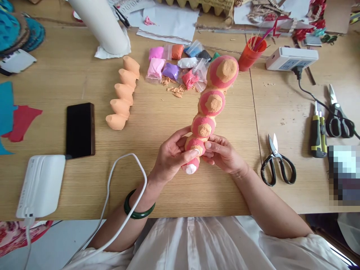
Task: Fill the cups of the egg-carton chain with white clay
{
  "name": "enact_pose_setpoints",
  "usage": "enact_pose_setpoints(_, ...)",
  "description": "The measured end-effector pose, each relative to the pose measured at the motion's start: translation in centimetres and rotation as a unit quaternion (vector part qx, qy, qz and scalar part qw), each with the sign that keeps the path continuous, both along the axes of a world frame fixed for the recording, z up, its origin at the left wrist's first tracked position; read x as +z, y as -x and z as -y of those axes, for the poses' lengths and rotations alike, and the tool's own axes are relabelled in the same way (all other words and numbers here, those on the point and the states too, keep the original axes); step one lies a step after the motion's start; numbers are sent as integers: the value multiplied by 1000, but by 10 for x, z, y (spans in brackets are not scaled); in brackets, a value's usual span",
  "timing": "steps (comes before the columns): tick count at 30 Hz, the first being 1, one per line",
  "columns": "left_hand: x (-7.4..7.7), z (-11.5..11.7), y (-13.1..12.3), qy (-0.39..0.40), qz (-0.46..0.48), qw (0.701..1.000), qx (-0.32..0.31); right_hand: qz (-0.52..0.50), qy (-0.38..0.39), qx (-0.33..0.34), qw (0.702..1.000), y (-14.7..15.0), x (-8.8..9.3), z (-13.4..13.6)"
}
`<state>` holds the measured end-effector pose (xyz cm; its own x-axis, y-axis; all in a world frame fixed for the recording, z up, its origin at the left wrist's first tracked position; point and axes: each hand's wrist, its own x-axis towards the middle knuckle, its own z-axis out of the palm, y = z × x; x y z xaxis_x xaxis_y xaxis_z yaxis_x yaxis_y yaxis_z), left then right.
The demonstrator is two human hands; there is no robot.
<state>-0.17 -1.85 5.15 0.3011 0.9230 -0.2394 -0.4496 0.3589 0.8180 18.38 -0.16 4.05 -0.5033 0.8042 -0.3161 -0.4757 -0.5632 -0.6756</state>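
Head view, strip (213, 104): held up, left of the cup (247, 59).
Left hand (171, 153): clasping its near end; hard pressing could dent it.
Right hand (227, 153): pinching its edge; twisting could crack it.

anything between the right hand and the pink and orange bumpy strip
Nothing visible: the right hand already touches the bumpy strip near its lower end, across from the left hand.
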Motion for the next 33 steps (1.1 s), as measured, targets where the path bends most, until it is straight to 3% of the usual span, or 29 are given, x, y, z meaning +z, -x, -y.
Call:
enact_pose_setpoints(10, 1, -2, 8, 2, 48, 997, -59, -49, -5, 16, 999, -3, 1, -3)
enact_pose_setpoints(18, 3, -2, 5, 43, 36, 998, -40, -25, -19, 21, 999, -2, 1, -2)
enact_pose_setpoints(24, 0, -3, 10, 19, 31, 999, -37, -23, -33, 26, 999, -5, -1, -2)
enact_pose_setpoints(33, 4, -3, 7, 23, 58, 995, -82, -16, -55, 24, 998, -2, 0, -1)
